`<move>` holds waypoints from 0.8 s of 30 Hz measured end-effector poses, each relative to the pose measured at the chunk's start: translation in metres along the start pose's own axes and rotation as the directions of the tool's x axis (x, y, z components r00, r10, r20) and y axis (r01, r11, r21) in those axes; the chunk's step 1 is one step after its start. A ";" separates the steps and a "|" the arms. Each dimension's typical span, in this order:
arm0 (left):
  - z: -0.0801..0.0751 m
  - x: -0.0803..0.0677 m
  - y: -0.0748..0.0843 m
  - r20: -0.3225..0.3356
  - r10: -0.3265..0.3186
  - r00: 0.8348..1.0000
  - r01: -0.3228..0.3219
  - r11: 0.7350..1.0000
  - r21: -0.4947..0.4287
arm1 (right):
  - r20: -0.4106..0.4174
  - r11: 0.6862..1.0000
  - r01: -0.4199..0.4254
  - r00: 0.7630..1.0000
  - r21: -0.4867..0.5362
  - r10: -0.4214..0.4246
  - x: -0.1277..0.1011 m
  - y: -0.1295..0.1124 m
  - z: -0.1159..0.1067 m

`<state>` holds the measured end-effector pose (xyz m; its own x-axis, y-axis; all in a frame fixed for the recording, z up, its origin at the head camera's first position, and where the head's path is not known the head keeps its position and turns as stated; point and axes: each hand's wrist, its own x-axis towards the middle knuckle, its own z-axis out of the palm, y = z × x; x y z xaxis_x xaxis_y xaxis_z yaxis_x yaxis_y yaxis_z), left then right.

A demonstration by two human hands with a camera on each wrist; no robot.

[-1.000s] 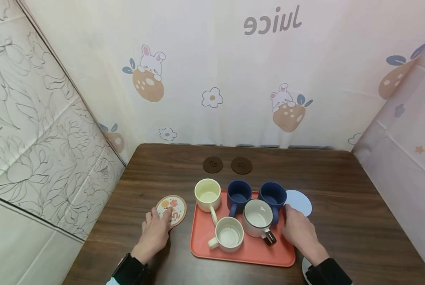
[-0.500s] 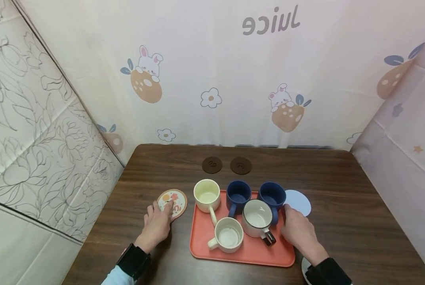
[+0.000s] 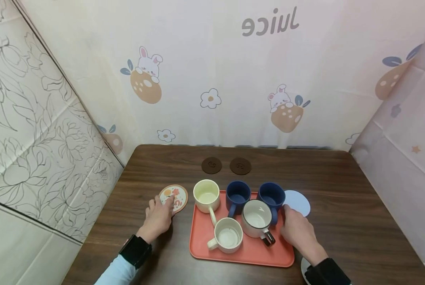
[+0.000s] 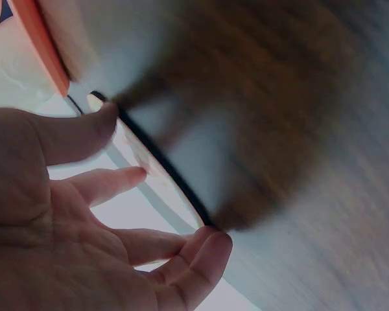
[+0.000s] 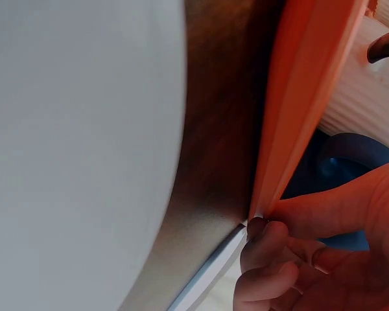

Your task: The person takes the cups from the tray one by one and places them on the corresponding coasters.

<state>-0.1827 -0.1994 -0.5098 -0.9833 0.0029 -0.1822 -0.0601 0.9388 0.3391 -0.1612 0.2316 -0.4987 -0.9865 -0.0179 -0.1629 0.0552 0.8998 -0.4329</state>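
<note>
My left hand [image 3: 157, 219] holds a round printed coaster [image 3: 180, 201] on the wooden table, left of the tray. In the left wrist view, thumb and outer fingers grip opposite edges of this coaster, while another finger touches its printed face. On the right, my right hand [image 3: 299, 229] pinches the side rim of the coral tray [image 3: 253, 255]. On that tray stand a pale yellow mug [image 3: 206, 194], a cream mug [image 3: 228, 235], a white mug with a black handle [image 3: 256, 215], and two navy mugs, left [image 3: 238, 192] and right [image 3: 271, 194].
Two dark brown coasters [image 3: 211, 165] lie toward the back of the table [image 3: 155, 166]. A pale round disc [image 3: 298, 202] lies beside the tray's back right corner. Another pale disc [image 3: 305, 268] is partly covered by my right wrist. A printed curtain [image 3: 212, 59] hangs behind.
My left hand has slid the printed coaster forward and slightly right across the table. The right hand, tray and mugs have stayed in place.
</note>
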 end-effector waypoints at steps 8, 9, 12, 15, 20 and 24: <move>0.000 0.005 0.002 0.013 -0.027 1.000 0.028 1.000 -0.014 | -0.008 1.000 0.001 1.000 0.006 -0.001 0.000 0.000 0.002; 0.001 0.006 0.002 0.013 -0.027 1.000 0.027 1.000 -0.013 | -0.007 1.000 0.000 1.000 0.006 0.000 0.000 0.001 0.002; 0.003 0.007 0.003 0.005 -0.020 1.000 0.020 1.000 -0.003 | -0.003 1.000 0.000 1.000 0.009 0.000 0.000 0.000 0.002; 0.005 0.009 0.004 0.012 -0.021 1.000 0.021 1.000 0.007 | 0.001 1.000 0.001 1.000 0.013 -0.001 0.000 0.001 0.001; 0.005 0.012 0.006 0.022 -0.029 0.999 0.030 1.000 -0.003 | 0.013 1.000 -0.010 1.000 0.022 0.009 -0.001 0.000 -0.001; 0.002 0.010 0.004 0.021 -0.045 0.999 0.045 0.999 0.002 | 0.012 1.000 -0.011 1.000 0.025 0.011 0.000 0.001 0.000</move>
<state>-0.1921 -0.1945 -0.5120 -0.9758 -0.0320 -0.2163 -0.1037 0.9386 0.3291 -0.1610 0.2322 -0.4992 -0.9838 -0.0135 -0.1786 0.0700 0.8889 -0.4527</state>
